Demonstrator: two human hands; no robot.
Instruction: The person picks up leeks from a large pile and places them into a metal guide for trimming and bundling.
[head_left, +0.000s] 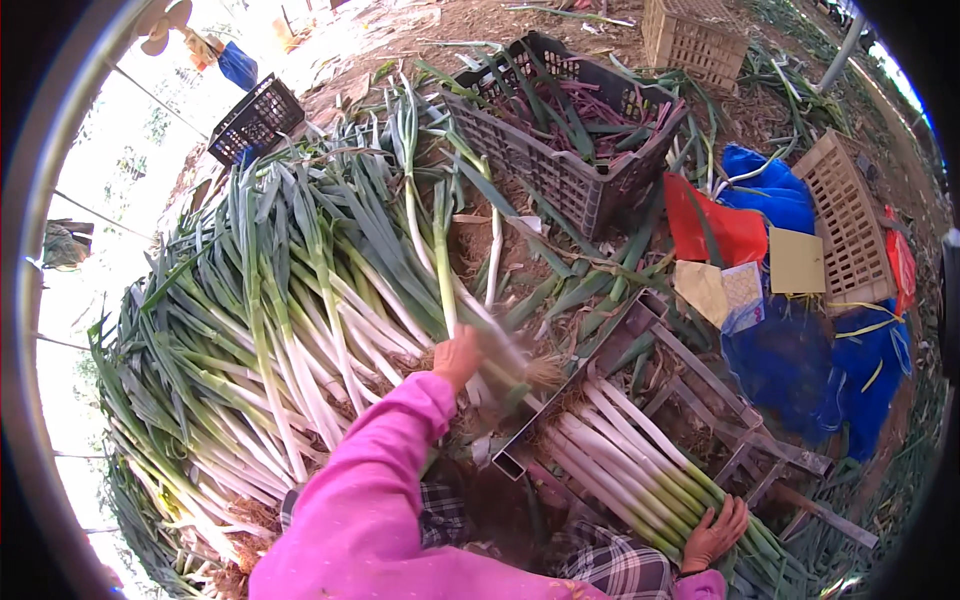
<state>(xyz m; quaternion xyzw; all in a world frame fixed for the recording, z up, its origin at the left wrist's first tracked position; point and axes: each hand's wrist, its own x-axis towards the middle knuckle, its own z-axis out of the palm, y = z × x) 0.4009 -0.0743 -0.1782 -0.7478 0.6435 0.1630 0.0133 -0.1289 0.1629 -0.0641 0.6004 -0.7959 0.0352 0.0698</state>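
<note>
My left hand (458, 357), at the end of a pink sleeve, is closed around the white lower stalk of a leek (443, 250). That leek's green part points away from me. Just right of this hand another leek's pale stalk and roots (540, 372) are smeared by motion. My right hand (715, 535) lies with fingers stretched over the green ends of a row of leeks (625, 455). This row rests side by side in a metal frame (700, 370), root ends toward the frame's left bar. A large heap of leeks (270, 310) spreads on my left.
A black crate (590, 180) with reddish stems and leaves stands ahead. Beige crates (700, 40) (845, 215) are farther back and at right. Blue bags (770, 190), a red bag (712, 225) and cardboard (797, 262) lie right. A small black crate (255, 120) sits far left.
</note>
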